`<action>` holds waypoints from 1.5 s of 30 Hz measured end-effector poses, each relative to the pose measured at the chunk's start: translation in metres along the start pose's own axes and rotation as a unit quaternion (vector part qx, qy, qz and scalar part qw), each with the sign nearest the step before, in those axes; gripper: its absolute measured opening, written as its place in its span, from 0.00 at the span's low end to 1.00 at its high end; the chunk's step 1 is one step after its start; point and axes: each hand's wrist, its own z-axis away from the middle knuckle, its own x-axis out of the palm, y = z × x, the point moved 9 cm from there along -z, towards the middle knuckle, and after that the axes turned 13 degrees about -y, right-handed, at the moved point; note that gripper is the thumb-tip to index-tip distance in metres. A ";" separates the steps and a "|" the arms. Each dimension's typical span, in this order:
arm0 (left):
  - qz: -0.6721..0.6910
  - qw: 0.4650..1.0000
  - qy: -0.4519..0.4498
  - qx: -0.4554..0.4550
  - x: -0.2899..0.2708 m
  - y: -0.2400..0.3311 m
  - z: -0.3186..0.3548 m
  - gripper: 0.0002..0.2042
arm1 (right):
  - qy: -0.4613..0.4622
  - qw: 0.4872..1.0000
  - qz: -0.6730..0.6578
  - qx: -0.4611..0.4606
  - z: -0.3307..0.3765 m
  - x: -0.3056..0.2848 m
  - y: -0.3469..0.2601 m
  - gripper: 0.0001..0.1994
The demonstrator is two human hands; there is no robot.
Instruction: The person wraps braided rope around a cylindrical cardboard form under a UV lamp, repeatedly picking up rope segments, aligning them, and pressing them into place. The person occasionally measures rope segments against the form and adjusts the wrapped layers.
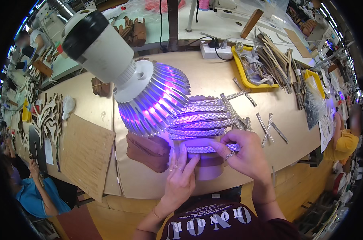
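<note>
Under the purple glow of a finned lamp [153,100], a short braided strap [201,149] stretches between my hands. My right hand [247,154] pinches its right end between thumb and fingers. At the left end, the thumb and fingertips of my left hand [180,180] close on it. Just beyond lies a row of similar woven straps [201,119], pale and silvery, side by side. A rounded tan piece [210,171] sits beneath the held strap, partly covered by my fingers. Left of it is a stack of brown leather-like pieces [147,151].
Loose braided lengths [265,127] are scattered to the right. Farther back stand a yellow tray [239,72] with scraps, a white power strip [215,51] and piled brown strips [277,52]. A flat brown board [87,150] lies left. Other people work at both sides.
</note>
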 end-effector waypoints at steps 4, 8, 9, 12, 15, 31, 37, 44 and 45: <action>0.001 1.000 -0.005 -0.005 0.004 0.004 0.000 0.22 | -0.004 0.999 0.007 0.051 0.008 -0.001 0.024 0.19; 0.001 1.000 -0.015 -0.012 0.001 0.002 -0.002 0.22 | -0.003 0.998 -0.005 0.056 0.007 0.004 0.036 0.20; -0.007 1.000 -0.020 -0.014 0.001 0.002 -0.002 0.22 | -0.003 0.998 -0.011 0.054 0.007 0.006 0.037 0.20; -0.009 1.000 -0.020 -0.015 -0.001 0.005 -0.002 0.22 | -0.010 0.998 -0.018 0.063 0.009 0.010 0.044 0.20; -0.015 1.000 -0.008 -0.004 -0.004 0.009 -0.004 0.21 | -0.011 0.998 -0.021 0.064 0.012 0.013 0.048 0.19; 0.000 1.000 -0.028 -0.011 -0.011 0.008 -0.007 0.21 | -0.016 0.983 -0.144 0.112 0.006 0.044 0.099 0.19; -0.048 0.998 -0.026 -0.025 -0.015 0.013 -0.003 0.19 | 0.008 0.952 -0.300 0.058 0.017 0.036 0.100 0.19; -0.118 0.993 0.023 0.001 -0.022 0.041 0.002 0.19 | 0.002 0.963 -0.262 0.055 0.009 0.040 0.082 0.20; -0.113 0.994 0.000 0.008 -0.016 0.045 -0.001 0.20 | 0.009 0.968 -0.249 0.042 0.007 0.039 0.078 0.20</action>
